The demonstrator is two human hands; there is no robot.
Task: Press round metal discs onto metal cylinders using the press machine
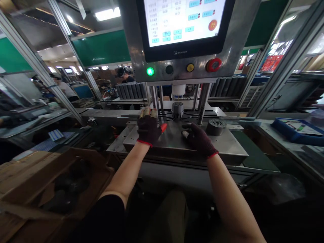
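My left hand, in a dark knit glove with worn pale fingertips and a red cuff, is at the left part of a metal work plate. Its fingers stretch forward and its thumb, red at the tip, points right. My right hand, gloved alike, hovers over or rests on the plate with loosely curved fingers; nothing shows in it. Just right of it stands a dark round slotted metal core. Beyond and between the hands, a similar slotted core sits upright in the machine, under a pale cylindrical head.
Above hangs a control box with a lit screen, a green light and a red stop button. A cardboard box with dark parts stands lower left. A blue tray lies right. Two people work in the background.
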